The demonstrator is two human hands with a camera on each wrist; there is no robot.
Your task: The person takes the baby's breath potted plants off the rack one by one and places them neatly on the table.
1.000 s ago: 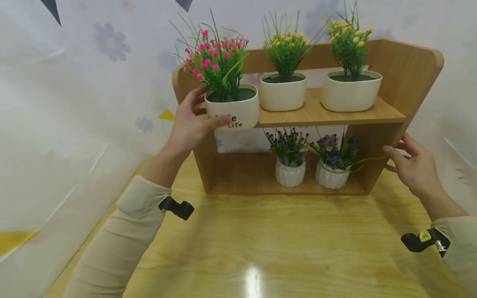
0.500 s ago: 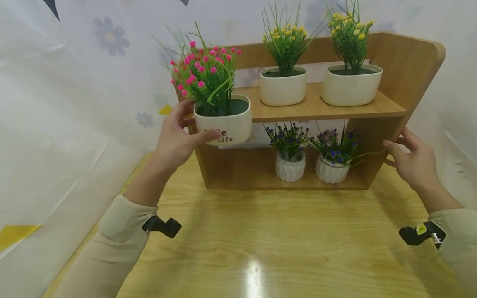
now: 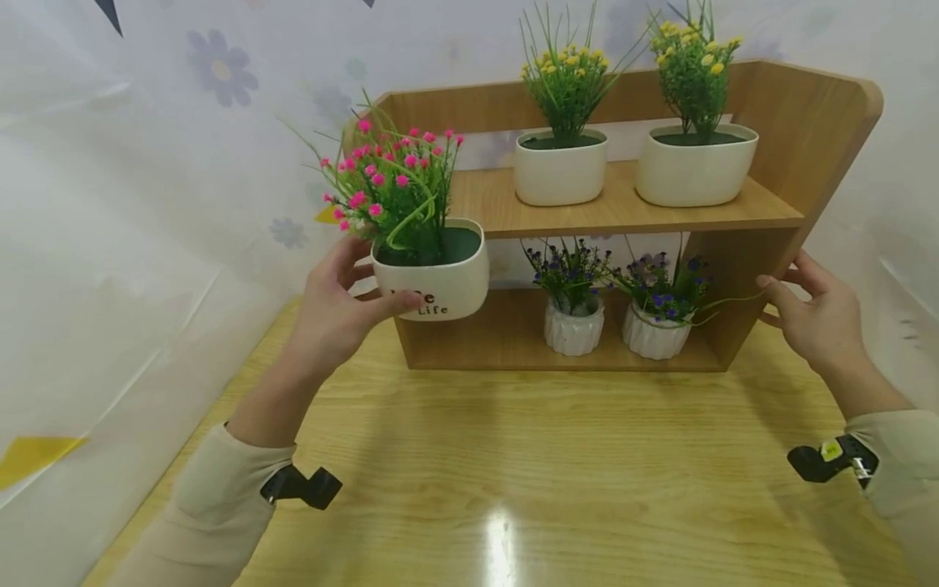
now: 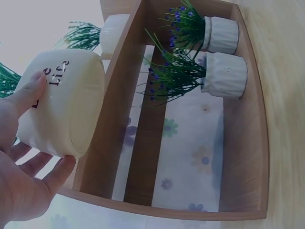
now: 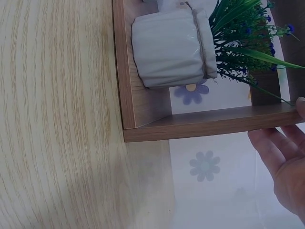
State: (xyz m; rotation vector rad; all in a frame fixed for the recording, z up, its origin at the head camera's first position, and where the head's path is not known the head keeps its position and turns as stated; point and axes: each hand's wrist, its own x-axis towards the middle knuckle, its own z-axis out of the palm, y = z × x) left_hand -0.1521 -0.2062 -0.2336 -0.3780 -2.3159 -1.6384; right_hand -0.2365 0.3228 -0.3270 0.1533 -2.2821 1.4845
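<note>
My left hand (image 3: 330, 314) grips an oval cream flowerpot (image 3: 451, 281) with pink flowers, thumb over the printed lettering and fingers round its far end. The pot is held upright in front of the left end of a two-tier wooden shelf (image 3: 469, 346). In the left wrist view its underside (image 4: 88, 114) shows, off the boards. My right hand (image 3: 822, 326) pinches the shelf's right side panel (image 5: 214, 130), thumb at the front edge and fingers on the outer face. A long green strand from a purple-flowered plant (image 3: 663, 306) reaches to that thumb.
Two cream pots with yellow flowers, a middle one (image 3: 561, 175) and a right one (image 3: 697, 171), stand on the upper board. Below are two white ribbed pots, one on the left (image 3: 575, 330) and one on the right (image 3: 655, 333). A wooden table (image 3: 587, 465) carries the shelf.
My left hand has brought the pink-flowered pot forward, down and slightly left, away from the upper board's left end. My right hand keeps its hold on the side panel.
</note>
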